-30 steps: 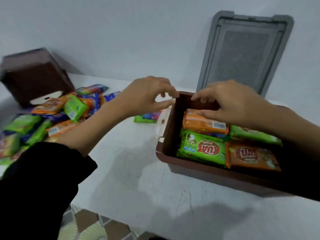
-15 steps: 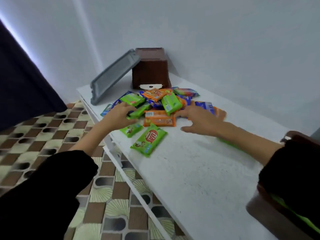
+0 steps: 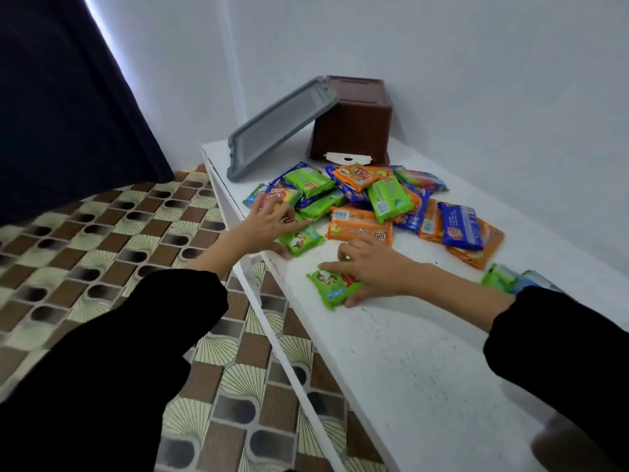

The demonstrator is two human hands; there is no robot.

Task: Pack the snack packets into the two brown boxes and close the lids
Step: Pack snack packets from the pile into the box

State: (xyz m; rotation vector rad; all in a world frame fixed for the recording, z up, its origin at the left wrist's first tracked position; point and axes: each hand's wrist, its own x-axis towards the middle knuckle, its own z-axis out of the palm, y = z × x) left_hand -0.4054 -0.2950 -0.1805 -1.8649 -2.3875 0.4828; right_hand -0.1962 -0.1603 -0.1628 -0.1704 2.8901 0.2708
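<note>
Now right hand atop green packet, fingers spread

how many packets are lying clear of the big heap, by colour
green: 2 (near green packet under the right hand, far green packet further right)
blue: 1 (blue packet beside the far green one)
total: 3

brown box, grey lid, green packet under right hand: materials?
Brown box: looks like moulded plastic, matte, with a ribbed, woven-look wall. Grey lid: likely plastic too, with a raised rim and dull sheen. Green packet under the right hand: thin printed film, glossy, though blur limits certainty.
</note>
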